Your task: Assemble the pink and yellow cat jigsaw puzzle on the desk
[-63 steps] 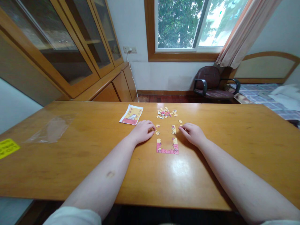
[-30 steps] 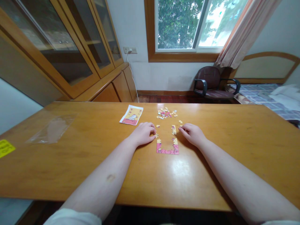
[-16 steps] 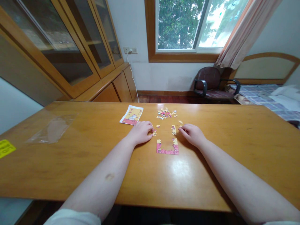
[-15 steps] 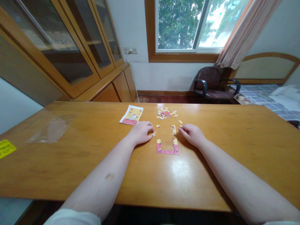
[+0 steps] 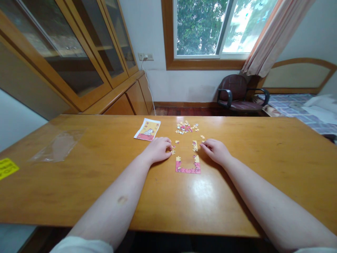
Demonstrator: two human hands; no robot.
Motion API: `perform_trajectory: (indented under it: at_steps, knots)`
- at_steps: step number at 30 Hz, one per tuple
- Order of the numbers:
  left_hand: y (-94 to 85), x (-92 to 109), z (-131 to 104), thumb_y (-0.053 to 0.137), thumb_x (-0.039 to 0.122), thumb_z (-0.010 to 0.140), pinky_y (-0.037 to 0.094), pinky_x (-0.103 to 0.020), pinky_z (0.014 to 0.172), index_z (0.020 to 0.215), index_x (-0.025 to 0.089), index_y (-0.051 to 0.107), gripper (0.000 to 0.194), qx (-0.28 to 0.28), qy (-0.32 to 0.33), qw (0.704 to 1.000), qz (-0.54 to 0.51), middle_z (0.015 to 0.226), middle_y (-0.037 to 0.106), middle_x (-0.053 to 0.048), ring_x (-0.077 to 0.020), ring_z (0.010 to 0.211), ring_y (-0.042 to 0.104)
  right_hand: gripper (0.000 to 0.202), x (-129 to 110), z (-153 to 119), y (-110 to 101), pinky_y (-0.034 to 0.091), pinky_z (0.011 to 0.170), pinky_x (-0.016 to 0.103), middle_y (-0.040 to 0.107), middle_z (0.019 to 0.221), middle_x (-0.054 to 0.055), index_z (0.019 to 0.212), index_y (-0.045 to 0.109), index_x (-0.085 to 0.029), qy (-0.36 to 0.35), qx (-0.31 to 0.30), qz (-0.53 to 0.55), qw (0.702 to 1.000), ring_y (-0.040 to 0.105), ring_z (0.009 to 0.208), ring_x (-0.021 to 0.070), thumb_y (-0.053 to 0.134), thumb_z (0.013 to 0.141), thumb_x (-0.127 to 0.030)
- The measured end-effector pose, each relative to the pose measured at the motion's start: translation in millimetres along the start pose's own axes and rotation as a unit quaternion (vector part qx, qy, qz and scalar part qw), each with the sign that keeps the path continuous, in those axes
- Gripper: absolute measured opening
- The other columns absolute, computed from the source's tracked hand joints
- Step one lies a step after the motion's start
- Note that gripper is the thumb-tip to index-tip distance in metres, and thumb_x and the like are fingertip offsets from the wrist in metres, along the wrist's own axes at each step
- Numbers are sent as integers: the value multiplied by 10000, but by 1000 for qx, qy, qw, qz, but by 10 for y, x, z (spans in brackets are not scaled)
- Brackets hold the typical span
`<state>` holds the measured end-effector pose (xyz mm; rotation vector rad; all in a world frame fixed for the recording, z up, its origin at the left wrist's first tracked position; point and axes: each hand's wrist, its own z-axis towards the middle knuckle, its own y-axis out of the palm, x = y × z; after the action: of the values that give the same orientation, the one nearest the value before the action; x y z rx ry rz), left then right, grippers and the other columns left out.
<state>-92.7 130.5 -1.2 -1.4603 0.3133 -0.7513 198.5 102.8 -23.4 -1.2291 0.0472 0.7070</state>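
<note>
My left hand (image 5: 158, 149) rests on the table, its fingers curved and apart beside a few loose puzzle pieces (image 5: 173, 151). On the other side, my right hand (image 5: 215, 150) has its fingertips together next to a yellow edge section (image 5: 195, 145); whatever they hold, if anything, is too small to make out. Between and below the hands lies a U-shaped joined section (image 5: 187, 170), pink at the bottom with yellow upper ends. A small corner piece (image 5: 177, 142) sits alone. Farther back is a pile of loose pieces (image 5: 184, 128), with a single piece (image 5: 202, 137) to its right.
A picture card (image 5: 147, 129) lies behind my left hand on the wooden table (image 5: 105, 175). At the left are a clear plastic bag (image 5: 61, 146) and a yellow label (image 5: 7, 168). A chair (image 5: 234, 93) stands beyond the table.
</note>
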Motion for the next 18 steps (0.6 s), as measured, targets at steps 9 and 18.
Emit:
perform_trajectory:
  at_steps: [9, 18]
  knots:
    - [18, 1, 12, 572, 276, 744, 449, -356, 811, 750, 208, 685, 132, 29, -5, 999, 41, 950, 651, -44, -217, 905, 603, 357, -12, 1, -9, 357, 597, 264, 537, 630, 27, 660, 588, -193, 10, -12, -2, 1000, 496, 613, 149, 423, 916, -380]
    - [45, -6, 19, 569, 294, 755, 450, -348, 792, 756, 217, 688, 142, 33, -8, 998, 49, 956, 653, -33, -208, 901, 608, 356, -8, 0, -10, 354, 598, 258, 534, 629, 25, 657, 582, -196, 11, -14, 1, 1000, 495, 611, 145, 425, 919, -380]
